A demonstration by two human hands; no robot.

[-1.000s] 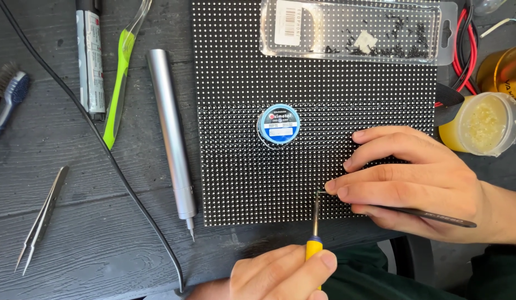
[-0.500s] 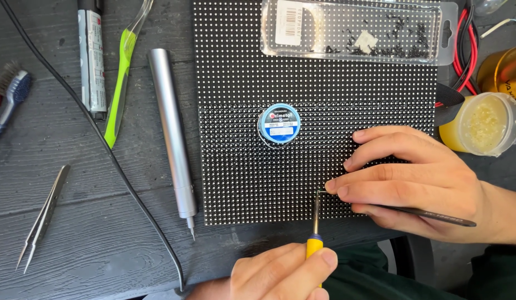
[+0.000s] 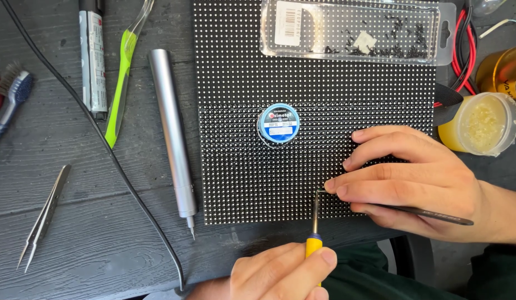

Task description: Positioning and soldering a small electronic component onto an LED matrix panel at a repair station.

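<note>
Low on the dotted panel, left hand grips the iron — right hand pinches tweezers.

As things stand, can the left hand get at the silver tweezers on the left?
Probably not yet: the left hand grips the yellow-handled soldering iron. Otherwise the way looks free; the silver tweezers lie alone on bare table past the black cable.
</note>
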